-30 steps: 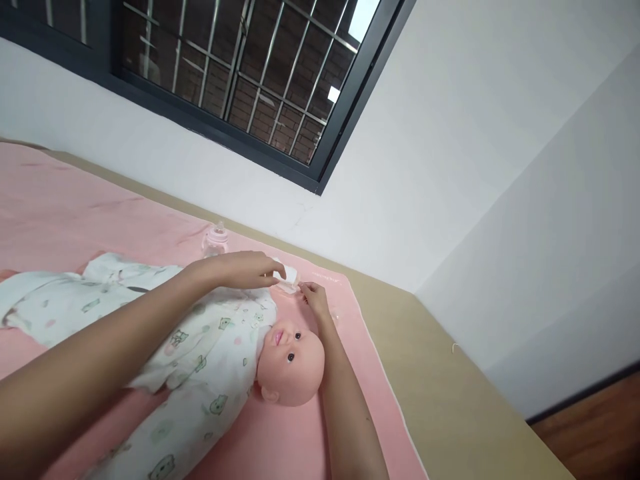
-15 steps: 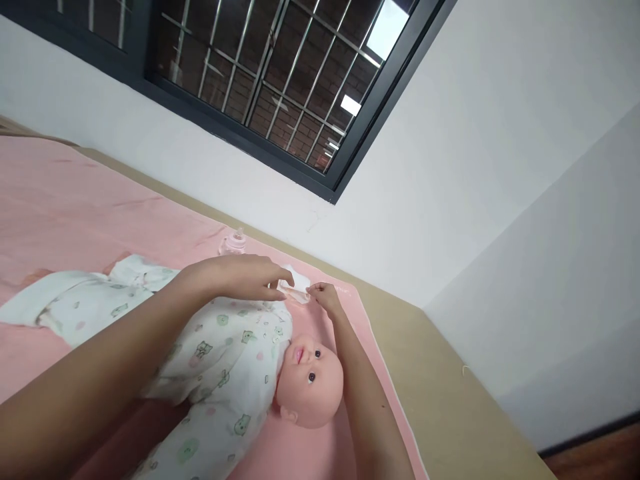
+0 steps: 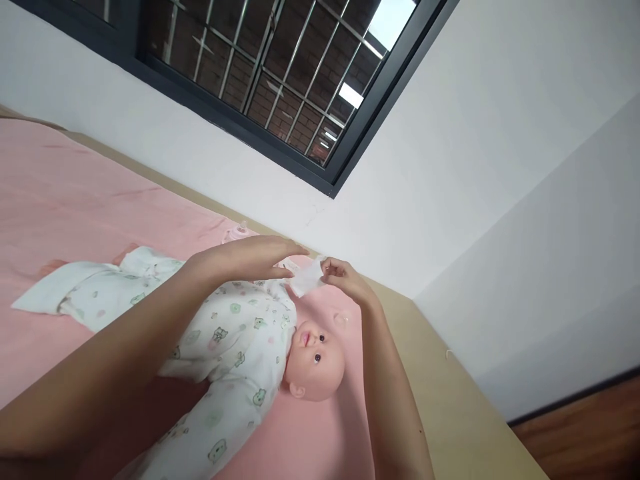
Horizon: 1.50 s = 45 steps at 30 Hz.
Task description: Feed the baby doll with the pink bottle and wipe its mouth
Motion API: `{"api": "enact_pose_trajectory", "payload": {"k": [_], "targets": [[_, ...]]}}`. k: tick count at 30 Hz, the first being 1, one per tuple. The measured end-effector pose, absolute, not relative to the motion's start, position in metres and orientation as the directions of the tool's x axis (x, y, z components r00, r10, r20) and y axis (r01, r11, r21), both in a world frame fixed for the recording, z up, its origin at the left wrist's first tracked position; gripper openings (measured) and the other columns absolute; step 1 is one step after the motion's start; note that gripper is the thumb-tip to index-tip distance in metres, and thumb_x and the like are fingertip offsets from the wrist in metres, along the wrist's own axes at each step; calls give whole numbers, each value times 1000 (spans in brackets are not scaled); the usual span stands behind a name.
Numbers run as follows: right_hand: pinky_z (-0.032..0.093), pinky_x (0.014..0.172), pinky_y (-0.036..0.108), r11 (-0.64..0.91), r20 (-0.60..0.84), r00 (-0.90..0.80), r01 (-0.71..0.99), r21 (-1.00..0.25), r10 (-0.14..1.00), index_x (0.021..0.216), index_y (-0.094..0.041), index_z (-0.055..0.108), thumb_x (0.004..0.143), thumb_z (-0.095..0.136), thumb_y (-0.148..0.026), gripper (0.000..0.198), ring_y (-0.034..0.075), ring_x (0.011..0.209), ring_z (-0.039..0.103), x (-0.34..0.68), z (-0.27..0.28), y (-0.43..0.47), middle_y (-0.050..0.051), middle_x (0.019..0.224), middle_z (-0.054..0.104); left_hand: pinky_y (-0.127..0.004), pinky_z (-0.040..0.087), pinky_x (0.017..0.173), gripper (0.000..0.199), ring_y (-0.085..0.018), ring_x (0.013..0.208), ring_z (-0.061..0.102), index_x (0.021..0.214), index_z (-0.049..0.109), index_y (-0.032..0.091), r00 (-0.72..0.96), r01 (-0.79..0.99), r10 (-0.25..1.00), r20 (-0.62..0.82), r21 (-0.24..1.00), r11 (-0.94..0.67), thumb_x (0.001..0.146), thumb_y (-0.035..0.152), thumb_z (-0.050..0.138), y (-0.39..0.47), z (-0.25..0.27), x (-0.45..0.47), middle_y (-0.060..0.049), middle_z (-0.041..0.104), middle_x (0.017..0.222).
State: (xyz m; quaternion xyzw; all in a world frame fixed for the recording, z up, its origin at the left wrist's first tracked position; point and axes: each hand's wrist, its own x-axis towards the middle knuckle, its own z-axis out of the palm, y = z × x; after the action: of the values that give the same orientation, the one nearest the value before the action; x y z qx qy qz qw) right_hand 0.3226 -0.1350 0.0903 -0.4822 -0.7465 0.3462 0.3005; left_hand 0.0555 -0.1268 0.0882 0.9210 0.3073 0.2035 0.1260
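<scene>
Pink mat [image 3: 90,200] on a tan surface under a barred window [image 3: 300,73]; right hand [image 3: 346,279] has its wrist bent inward, fingers curled, pinching a thin white tissue [image 3: 309,279] that hangs in the gap between the two hands. Left hand [image 3: 260,258] is flat, palm down, fingers extended with thumb spread below them, tips right by the tissue; can't tell if they touch it. Doll [image 3: 245,333] lies under the left forearm, head between both forearms; bottle [image 3: 238,232] just past the back of the left hand.

Bare forearms [image 3: 125,340], bare wrists [image 3: 369,297], apparently a small right-forearm speck [image 3: 421,431]
</scene>
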Motion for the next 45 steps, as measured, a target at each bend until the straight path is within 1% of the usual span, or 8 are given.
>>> {"api": "enact_pose_trajectory", "payload": {"k": [6, 13, 18, 24, 28, 35, 40, 45], "targets": [[48, 89, 31, 499, 53, -600, 608, -617, 798, 78, -19, 60, 75, 60, -16, 5, 14, 84, 59, 275, 124, -188, -1, 84, 62, -33, 30, 110, 59, -28, 141, 35, 138, 50, 27, 793, 361, 498, 351, 387, -848, 82, 40, 66, -125, 87, 54, -3, 46, 151], [51, 90, 33, 584, 237, -538, 686, -434, 809, 87, -23, 66, 82, 62, -16, 9, 18, 96, 67, 274, 135, -236, 2, 101, 73, -30, 39, 100, 18, -26, 131, 48, 92, 69, 22, 876, 218, 382, 295, 465, -858, 82, 38, 69, -123, 89, 49, -2, 60, 136], [54, 80, 33, 575, 412, -410, 669, -470, 814, 82, -23, 66, 83, 67, -22, 2, 17, 82, 67, 283, 126, -245, 2, 86, 72, -23, 44, 82, 18, -19, 100, 65, 99, 69, 21, 915, 83, 274, 297, 526, -846, 86, 34, 67, -137, 99, 47, -1, 72, 107], [53, 77, 32, 581, 541, -284, 624, -522, 792, 79, -23, 65, 81, 72, -28, 10, 15, 77, 64, 285, 115, -238, 2, 82, 69, -21, 45, 74, 16, -15, 90, 65, 95, 72, 21, 921, 37, 248, 301, 566, -823, 87, 32, 66, -142, 101, 50, 0, 73, 97], [53, 77, 32, 582, 577, -218, 573, -577, 787, 82, -23, 65, 80, 75, -32, 14, 15, 77, 64, 282, 108, -233, 1, 82, 69, -23, 47, 75, 15, -15, 85, 64, 84, 73, 19, 874, -56, 229, 429, 558, -828, 87, 32, 66, -145, 101, 52, -2, 70, 92], [54, 80, 33, 559, 555, -153, 442, -701, 817, 90, -24, 57, 81, 73, -35, 21, 15, 80, 67, 265, 99, -226, -1, 81, 68, -31, 49, 93, 11, -19, 107, 62, 91, 77, 26, 678, -238, 237, 696, 513, -825, 87, 29, 68, -155, 100, 66, -4, 66, 120], [55, 82, 33, 544, 568, -120, 500, -674, 814, 87, -24, 64, 83, 71, -34, 12, 15, 83, 67, 267, 111, -252, 1, 89, 70, -29, 52, 77, 11, -19, 86, 67, 89, 78, 25, 658, -240, 321, 681, 594, -768, 85, 32, 71, -157, 100, 65, -4, 74, 88], [54, 60, 30, 606, 575, -194, 307, -734, 795, 79, -26, 68, 90, 61, -42, 21, 14, 58, 63, 260, 129, -318, 1, 70, 69, -27, 51, 71, 10, -18, 78, 67, 86, 78, 24, 713, -160, 318, 625, 587, -794, 83, 32, 72, -155, 100, 62, -3, 74, 83]]}}
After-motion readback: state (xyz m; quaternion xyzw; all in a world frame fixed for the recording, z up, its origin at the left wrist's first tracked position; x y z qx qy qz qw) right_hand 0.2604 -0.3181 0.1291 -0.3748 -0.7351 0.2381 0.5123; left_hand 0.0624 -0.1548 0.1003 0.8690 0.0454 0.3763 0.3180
